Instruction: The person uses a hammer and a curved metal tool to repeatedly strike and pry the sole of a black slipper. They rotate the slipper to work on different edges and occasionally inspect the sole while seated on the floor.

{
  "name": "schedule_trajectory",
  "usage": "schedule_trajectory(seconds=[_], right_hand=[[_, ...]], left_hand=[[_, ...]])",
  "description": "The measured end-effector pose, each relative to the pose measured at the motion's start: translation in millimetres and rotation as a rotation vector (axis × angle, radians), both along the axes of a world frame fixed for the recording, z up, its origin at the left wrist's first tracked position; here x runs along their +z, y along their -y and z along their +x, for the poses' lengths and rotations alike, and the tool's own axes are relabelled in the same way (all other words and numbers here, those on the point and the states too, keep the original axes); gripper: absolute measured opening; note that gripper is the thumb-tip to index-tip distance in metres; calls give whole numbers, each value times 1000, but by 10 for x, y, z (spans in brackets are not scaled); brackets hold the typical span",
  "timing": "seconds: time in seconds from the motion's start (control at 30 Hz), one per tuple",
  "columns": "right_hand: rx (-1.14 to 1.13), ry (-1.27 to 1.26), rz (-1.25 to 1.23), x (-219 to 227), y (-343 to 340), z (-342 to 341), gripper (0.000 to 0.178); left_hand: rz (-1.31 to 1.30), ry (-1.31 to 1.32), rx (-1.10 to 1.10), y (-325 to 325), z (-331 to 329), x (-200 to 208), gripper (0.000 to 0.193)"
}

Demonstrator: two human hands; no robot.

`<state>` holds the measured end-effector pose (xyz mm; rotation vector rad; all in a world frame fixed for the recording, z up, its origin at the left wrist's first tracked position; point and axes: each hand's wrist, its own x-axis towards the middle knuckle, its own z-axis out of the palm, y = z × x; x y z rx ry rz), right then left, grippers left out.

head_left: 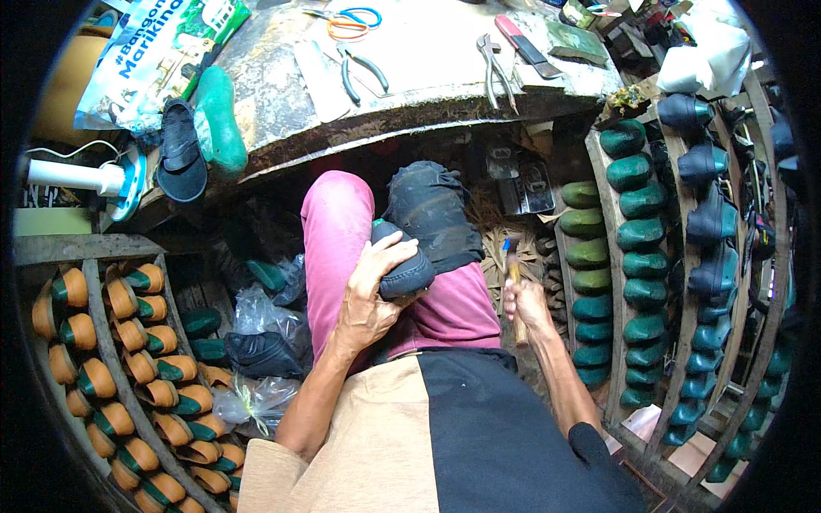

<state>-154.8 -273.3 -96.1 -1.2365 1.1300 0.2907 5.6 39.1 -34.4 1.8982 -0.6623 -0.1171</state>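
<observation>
My left hand (368, 295) is closed round a dark shoe upper (409, 275), holding it over my lap. A bit of green shows at the shoe's far end, apparently the last inside it. Out to the right, my right hand (528, 306) grips a hammer (514, 272) by its wooden handle. The hammer's head points up, with a blue patch on it, and stays apart from the shoe. Dark cloth (434, 218) covers my right knee, just beyond the shoe. The shoe's underside and some left fingertips are hidden.
Ahead, a worn workbench (265, 103) carries pliers (368, 75), pincers (491, 72), a red-handled knife (527, 45), scissors (349, 23), and a black sandal (181, 156). Wooden racks on the left hold tan shoes (115, 417). Racks on the right hold green shoe lasts (645, 292) and dark shoes (711, 214).
</observation>
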Motion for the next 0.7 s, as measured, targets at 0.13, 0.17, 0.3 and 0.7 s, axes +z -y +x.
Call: schedule_trajectory(seconds=[0.13, 0.17, 0.3, 0.7], right_hand=[[17, -159, 18, -296, 107, -303, 18], [76, -114, -56, -371, 183, -332, 18], [248, -97, -415, -744, 654, -157, 26], [608, -321, -1213, -1935, 2209, 1087, 57]], left_hand=[[-130, -241, 68, 18, 108, 175, 66], [-140, -303, 73, -9, 144, 276, 60], [-38, -97, -109, -154, 333, 696, 60], [37, -126, 41, -120, 152, 665, 112]])
